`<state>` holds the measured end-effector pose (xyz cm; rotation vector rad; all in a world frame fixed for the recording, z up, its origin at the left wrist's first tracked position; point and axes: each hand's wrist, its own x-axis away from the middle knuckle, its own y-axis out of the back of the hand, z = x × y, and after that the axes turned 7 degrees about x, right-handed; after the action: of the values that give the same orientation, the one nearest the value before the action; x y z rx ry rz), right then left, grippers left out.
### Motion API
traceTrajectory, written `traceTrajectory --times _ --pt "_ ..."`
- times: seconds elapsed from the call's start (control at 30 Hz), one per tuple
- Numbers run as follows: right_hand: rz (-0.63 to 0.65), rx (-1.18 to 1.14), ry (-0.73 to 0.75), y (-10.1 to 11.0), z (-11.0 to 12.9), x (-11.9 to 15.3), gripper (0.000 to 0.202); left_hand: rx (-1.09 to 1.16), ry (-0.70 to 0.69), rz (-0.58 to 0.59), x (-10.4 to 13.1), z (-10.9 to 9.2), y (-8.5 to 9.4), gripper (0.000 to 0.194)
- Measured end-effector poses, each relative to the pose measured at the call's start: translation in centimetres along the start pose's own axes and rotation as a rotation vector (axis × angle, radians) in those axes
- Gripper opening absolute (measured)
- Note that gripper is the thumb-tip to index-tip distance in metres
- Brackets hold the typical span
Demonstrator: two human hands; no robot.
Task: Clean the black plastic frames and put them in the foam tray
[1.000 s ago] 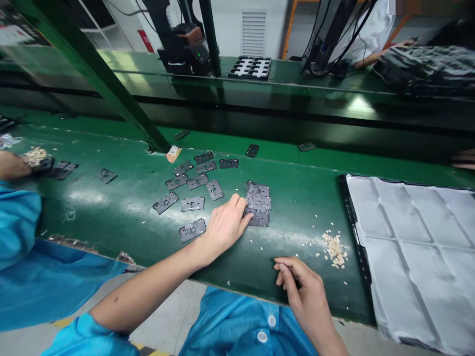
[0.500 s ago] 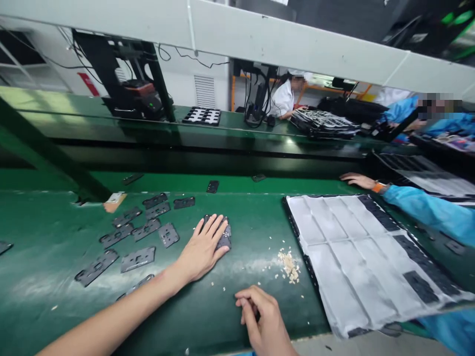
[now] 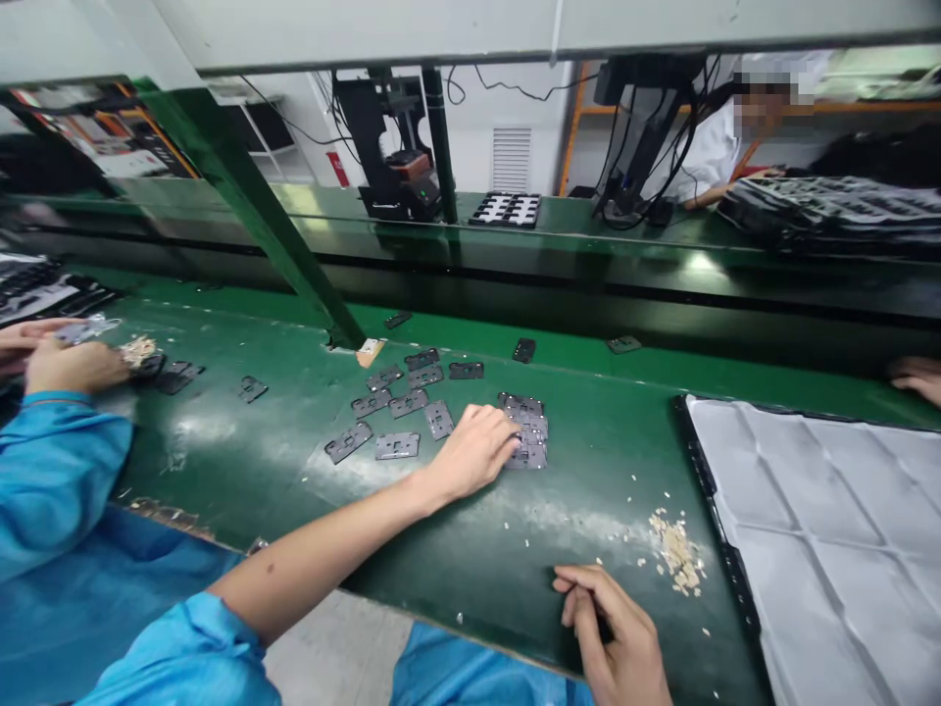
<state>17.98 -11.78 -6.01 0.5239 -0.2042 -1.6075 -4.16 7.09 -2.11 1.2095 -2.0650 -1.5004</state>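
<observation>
My left hand [image 3: 477,453] rests with curled fingers at the left edge of a group of dark flat parts [image 3: 530,428] laid close together on the green bench; whether the fingertips grip one is hidden. Left of it lie several loose dark parts [image 3: 398,446], scattered at different angles. Near the front edge, my right hand [image 3: 614,623] is held with its fingers bent and pressed together, and nothing shows in them. A small heap of pale chips [image 3: 677,554] is to its right, beside a black-edged tray covered by a white sheet [image 3: 845,490].
At the left, a co-worker's hands [image 3: 77,365] hold a small part near another pale heap [image 3: 139,350]. A slanted green post [image 3: 257,216] meets the bench. Another person's hand [image 3: 918,378] is at the right edge. Machines stand behind.
The view has swung left, bringing in the co-worker there. My left hand was spread flat over the grouped parts; now its fingers are curled at their left side, leaving most of them visible.
</observation>
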Motion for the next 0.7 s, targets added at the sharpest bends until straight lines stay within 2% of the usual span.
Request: traceTrajectory --times 0.17,0.23,0.3,0.43,0.53,0.7 --pt "-0.058 -0.015 -0.078 0.0 0.6 0.1 0.025 -0.029 0.143 -0.045 -0.5 3.8 2.9 0.032" --pt "-0.043 0.011 -0.039 0.2 0.2 0.2 0.022 -0.060 0.168 -0.030 -0.3 4.7 3.4 0.032" --pt "-0.026 0.049 0.016 0.5 -0.3 0.1 0.021 -0.093 0.158 0.012 0.1 4.8 3.1 0.033" --pt "-0.009 0.084 0.065 0.8 -0.6 0.1 0.022 -0.146 0.107 0.092 2.0 3.6 1.2 0.045" --pt "-0.007 0.076 0.064 0.8 -0.5 0.1 0.022 -0.182 0.096 0.144 4.5 1.8 -0.2 0.060" --pt "-0.031 0.065 0.033 0.8 0.2 -0.2 0.022 -0.181 0.102 0.230 9.6 -3.4 -2.6 0.087"
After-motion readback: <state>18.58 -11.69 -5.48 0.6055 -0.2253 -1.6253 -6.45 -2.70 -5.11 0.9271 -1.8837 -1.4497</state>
